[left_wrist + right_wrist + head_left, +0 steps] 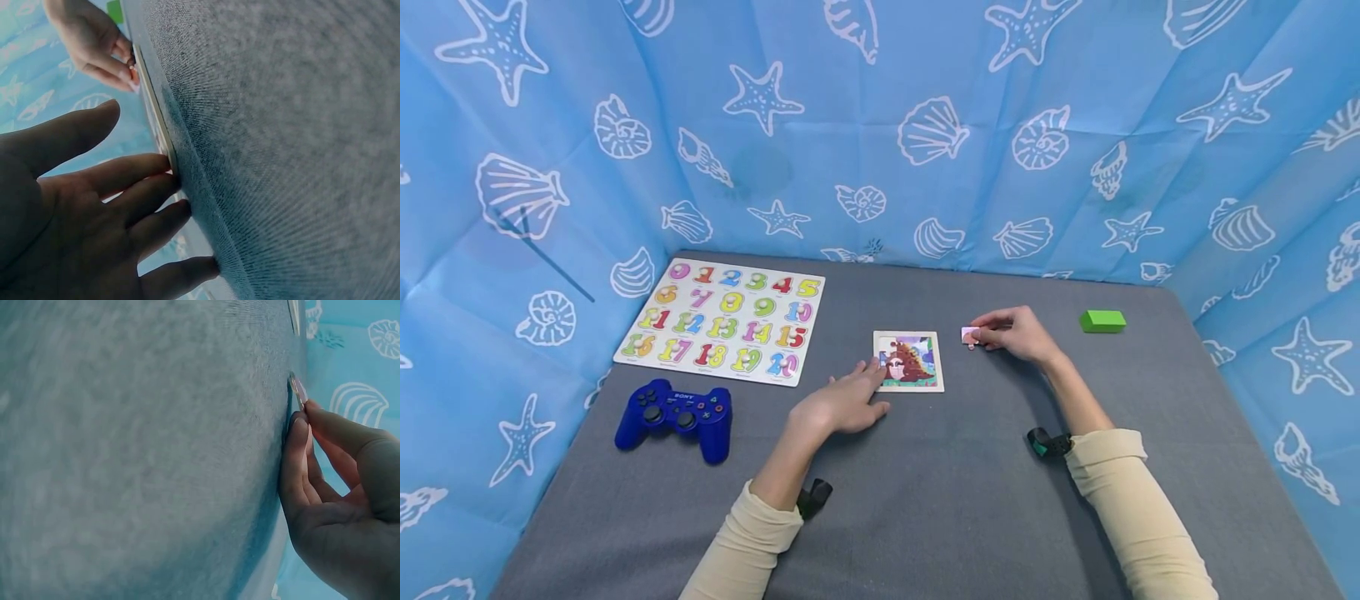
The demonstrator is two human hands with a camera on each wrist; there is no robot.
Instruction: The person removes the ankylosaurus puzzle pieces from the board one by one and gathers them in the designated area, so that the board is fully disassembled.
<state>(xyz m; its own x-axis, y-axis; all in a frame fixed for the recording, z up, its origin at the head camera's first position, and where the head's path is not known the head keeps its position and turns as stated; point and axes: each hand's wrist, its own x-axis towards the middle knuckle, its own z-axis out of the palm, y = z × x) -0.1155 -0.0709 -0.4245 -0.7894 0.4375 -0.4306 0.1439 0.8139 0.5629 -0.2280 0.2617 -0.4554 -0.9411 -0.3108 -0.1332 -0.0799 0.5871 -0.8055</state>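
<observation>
A small square jigsaw puzzle (pixel 913 367) in a pale frame lies mid-table, with a brown spiky animal pictured on it. My left hand (pixel 842 402) rests at its left edge with the fingers extended; in the left wrist view the fingertips (pixel 164 164) meet the frame's edge (pixel 156 112). Right of the frame, my right hand (pixel 1017 333) pinches a small pinkish puzzle piece (pixel 968 336) between thumb and fingers. In the right wrist view this puzzle piece (pixel 299 390) is seen nearly edge-on, close over the grey cloth.
A white number puzzle board (pixel 745 377) lies at the back left. In front of it is a blue game controller (pixel 674 418). A green block (pixel 1102 322) sits at the back right. A blue shell-patterned curtain (pixel 880 150) encloses the grey table (pixel 940 500) at the back and sides.
</observation>
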